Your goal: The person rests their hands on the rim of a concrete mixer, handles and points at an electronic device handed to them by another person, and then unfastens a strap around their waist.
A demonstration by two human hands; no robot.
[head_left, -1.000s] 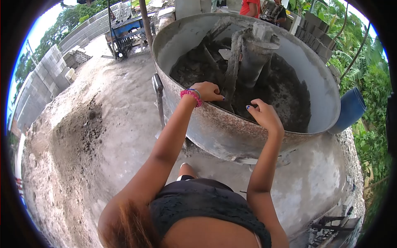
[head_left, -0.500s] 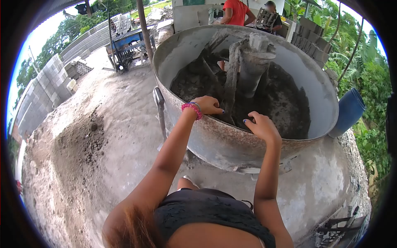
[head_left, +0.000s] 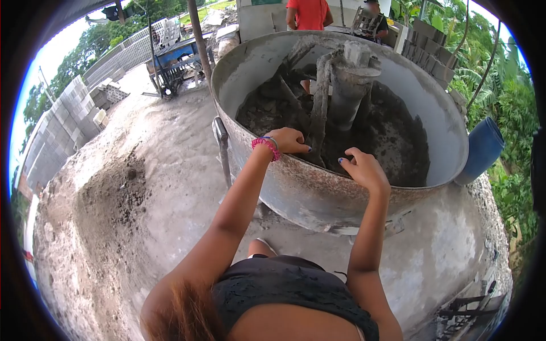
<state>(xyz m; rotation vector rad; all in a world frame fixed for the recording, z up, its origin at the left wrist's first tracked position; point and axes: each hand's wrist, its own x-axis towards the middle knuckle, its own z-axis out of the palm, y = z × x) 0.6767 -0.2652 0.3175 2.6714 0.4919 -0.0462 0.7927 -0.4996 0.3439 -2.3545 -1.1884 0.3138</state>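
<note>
A large round metal mixing pan [head_left: 324, 200] with a rusty rim stands in front of me, and dark wet mortar-like mix [head_left: 392, 136] lies inside it. From its middle rises a cement-crusted column [head_left: 348, 96] with a mixing arm [head_left: 319, 108]. My left hand [head_left: 288, 140], with a pink coil bracelet [head_left: 266, 148] at the wrist, reaches over the near rim. To its right, my right hand [head_left: 367, 169] is also over the rim. Both hands have thumbs apart, loosely bent fingers and nothing visible in them. Whether they touch the rim is unclear.
A metal handle [head_left: 220, 136] stands beside the pan's left side. A blue barrel [head_left: 480, 150] leans at the right. Concrete blocks [head_left: 62, 122] are stacked at far left. Behind the pan are a person in a red shirt [head_left: 307, 14] and another person [head_left: 372, 24].
The person in red has shifted left and turned, with an arm lowered. My hands keep nearly the same place over the rim; the view has moved slightly.
</note>
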